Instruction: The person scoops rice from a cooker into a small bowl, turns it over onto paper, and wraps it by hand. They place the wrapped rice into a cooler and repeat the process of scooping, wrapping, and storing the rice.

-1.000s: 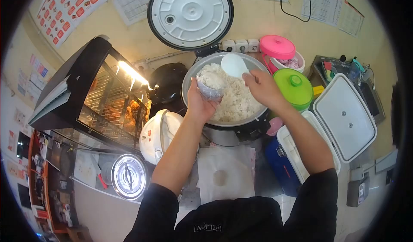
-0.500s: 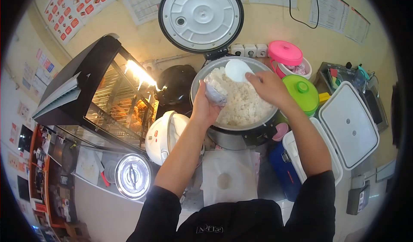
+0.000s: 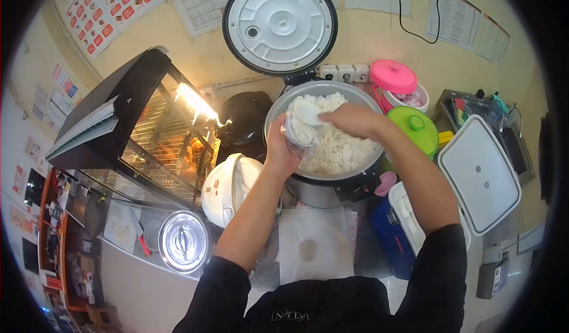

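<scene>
Over the big rice cooker, my left hand is wrapped round a small bowl with white rice in it. The bowl looks pale or see-through, and my fingers hide part of it. A white rice paddle is gripped in my right hand, its blade against the rice at the bowl's mouth. Loose cooked rice fills much of the cooker below both hands. The cooker's round lid stands raised behind it.
A lit food warmer and a white rice cooker stand left. To the right are a green-lidded container, a pink-lidded tub and an open blue cooler box. White paper lies in front.
The rice paddle has come down and left onto the bowl. My left hand has turned the bowl so that its mouth shows more. My right hand has moved left and slightly down.
</scene>
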Demonstrator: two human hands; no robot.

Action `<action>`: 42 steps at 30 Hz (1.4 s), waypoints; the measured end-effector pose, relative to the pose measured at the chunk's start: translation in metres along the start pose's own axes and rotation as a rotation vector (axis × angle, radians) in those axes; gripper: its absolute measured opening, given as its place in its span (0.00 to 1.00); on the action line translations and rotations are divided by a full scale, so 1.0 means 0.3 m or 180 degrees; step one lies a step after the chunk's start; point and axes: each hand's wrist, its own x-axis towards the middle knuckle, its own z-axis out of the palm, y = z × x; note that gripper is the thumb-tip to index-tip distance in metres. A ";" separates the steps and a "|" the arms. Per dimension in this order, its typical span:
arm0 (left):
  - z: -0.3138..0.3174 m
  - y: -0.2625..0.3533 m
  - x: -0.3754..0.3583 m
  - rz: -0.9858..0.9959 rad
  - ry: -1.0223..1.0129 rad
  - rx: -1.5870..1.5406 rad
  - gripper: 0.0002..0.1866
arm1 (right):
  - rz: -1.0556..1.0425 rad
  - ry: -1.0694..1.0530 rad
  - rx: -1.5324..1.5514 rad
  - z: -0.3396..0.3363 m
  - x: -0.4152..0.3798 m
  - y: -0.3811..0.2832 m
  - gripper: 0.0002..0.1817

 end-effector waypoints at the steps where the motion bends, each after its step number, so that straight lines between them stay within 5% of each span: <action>1: -0.014 -0.005 0.018 0.0050 0.0001 0.0026 0.32 | -0.0067 -0.0020 -0.0165 -0.004 -0.008 -0.019 0.30; 4: -0.003 -0.007 0.013 0.0122 0.0161 -0.0038 0.32 | -0.0374 0.0102 -0.0395 -0.029 0.016 -0.012 0.29; 7: -0.028 0.017 -0.015 0.0026 0.0056 -0.0373 0.31 | -0.0062 0.0271 0.0603 -0.094 -0.061 0.013 0.30; 11: -0.088 0.003 0.022 -0.0205 -0.0707 -0.0811 0.31 | -0.0229 -0.0574 0.2125 0.138 -0.033 0.109 0.30; 17: 0.050 0.048 -0.012 -0.0195 0.0530 -0.0343 0.32 | -0.0982 0.0668 0.0151 0.124 0.032 0.058 0.34; 20: -0.091 0.040 0.011 -0.0328 -0.0289 -0.0224 0.31 | -0.0990 0.0753 -0.0105 0.034 -0.071 0.012 0.32; 23: -0.089 0.049 0.002 -0.0406 -0.0456 -0.0460 0.30 | -0.1348 0.0903 -0.0304 0.081 -0.074 0.080 0.30; 29: 0.036 0.071 -0.075 -0.0498 0.0218 0.0187 0.29 | -0.1534 0.1401 -0.1375 0.112 -0.037 0.080 0.29; 35: -0.014 0.023 -0.042 0.0116 0.0046 0.0615 0.29 | -0.1080 0.0628 -0.0203 0.058 0.019 0.082 0.31; 38: -0.081 -0.027 0.004 0.0623 0.0073 0.0672 0.28 | -0.0491 0.0073 -0.1110 0.049 -0.020 0.017 0.31; 42: -0.030 -0.005 -0.061 0.0295 0.0200 0.0118 0.27 | -0.0618 0.0341 0.0008 -0.021 -0.134 -0.049 0.34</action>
